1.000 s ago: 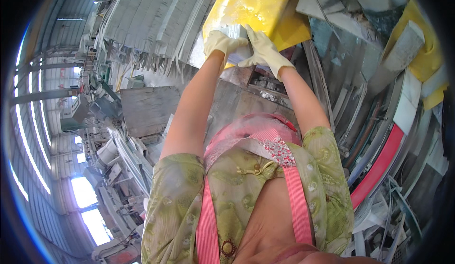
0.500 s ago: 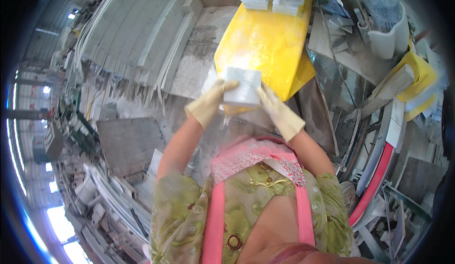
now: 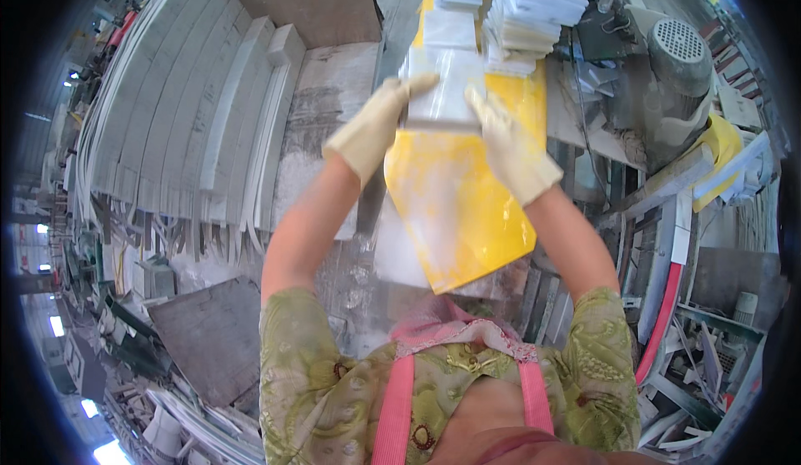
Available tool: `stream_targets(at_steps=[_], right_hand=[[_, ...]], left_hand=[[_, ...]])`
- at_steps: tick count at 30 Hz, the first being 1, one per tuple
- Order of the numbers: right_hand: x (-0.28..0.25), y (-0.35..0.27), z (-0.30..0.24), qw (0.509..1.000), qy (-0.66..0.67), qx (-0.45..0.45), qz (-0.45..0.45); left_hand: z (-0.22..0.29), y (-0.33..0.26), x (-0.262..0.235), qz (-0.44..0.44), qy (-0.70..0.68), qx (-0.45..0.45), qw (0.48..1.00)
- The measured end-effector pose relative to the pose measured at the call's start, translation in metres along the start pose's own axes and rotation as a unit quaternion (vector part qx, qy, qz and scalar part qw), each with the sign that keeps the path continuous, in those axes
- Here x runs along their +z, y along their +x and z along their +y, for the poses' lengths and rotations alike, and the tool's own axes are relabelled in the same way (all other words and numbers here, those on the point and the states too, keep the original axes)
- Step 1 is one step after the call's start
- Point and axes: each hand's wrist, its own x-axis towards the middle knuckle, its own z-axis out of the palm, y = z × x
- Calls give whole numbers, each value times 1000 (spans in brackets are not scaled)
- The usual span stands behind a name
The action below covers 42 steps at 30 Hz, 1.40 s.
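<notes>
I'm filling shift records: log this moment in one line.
Left hand: on white tiles, left side; Right hand: on their right side; Below: yellow sheet; Beyond: tile stacks

Long grey strips (image 3: 179,106) lie side by side at ten o'clock, a brown board (image 3: 304,2) beyond them at eleven. At two sits a motor (image 3: 677,52) with a perforated round cap; towards three, a yellow cloth (image 3: 719,144) beside a beam (image 3: 663,188). A red strip (image 3: 661,325) curves at four, a flat panel (image 3: 204,340) slants at eight.

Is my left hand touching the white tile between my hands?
Touching: the head view shows the left hand with its thumb lying over the white tile.
</notes>
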Motion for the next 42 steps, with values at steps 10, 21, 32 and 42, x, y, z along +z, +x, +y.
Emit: stream_targets(at_steps=[10,21,32,42], right_hand=[[-12,172,44,956,118,263,60],[22,127,59,960,124,145,207],[-10,-210,-2,910,183,364,74],[-97,-117,40,937,125,188,266]], left_hand=[[96,132,-28,-23,205,40,978],[74,169,-15,-22,99,33,994],[95,154,-18,55,337,140,929],[172,110,114,-57,-15,370,927]])
